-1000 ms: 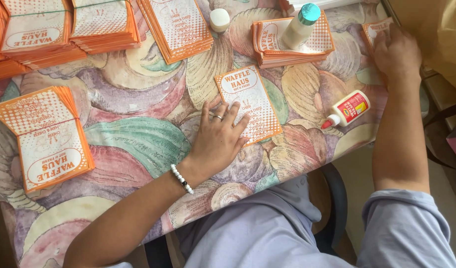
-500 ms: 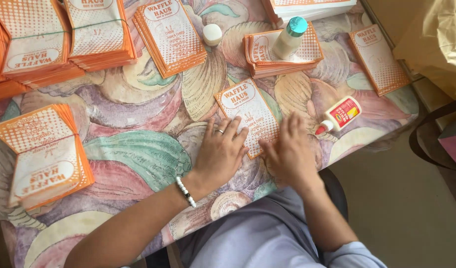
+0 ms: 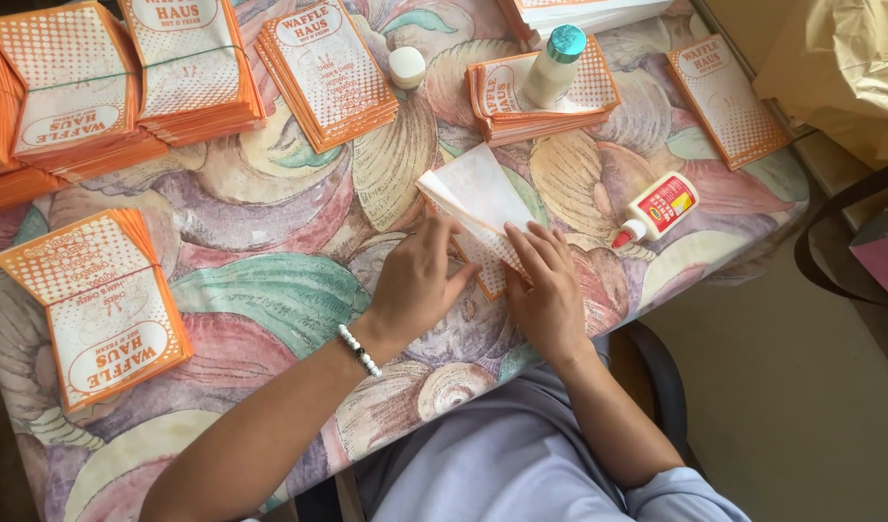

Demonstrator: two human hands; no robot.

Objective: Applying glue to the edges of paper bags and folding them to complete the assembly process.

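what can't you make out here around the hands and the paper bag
All in the head view:
- Paper bag: its lower end is hidden under the left hand and right hand; its printed side faces down.
- Left fingertips: behind the raised flap, so the grip is unclear.
- Glue bottle: too small to tell if the tip is capped.
- Top stacks: cut off by the upper edge.
- Stack under the white bottle: count unreadable.
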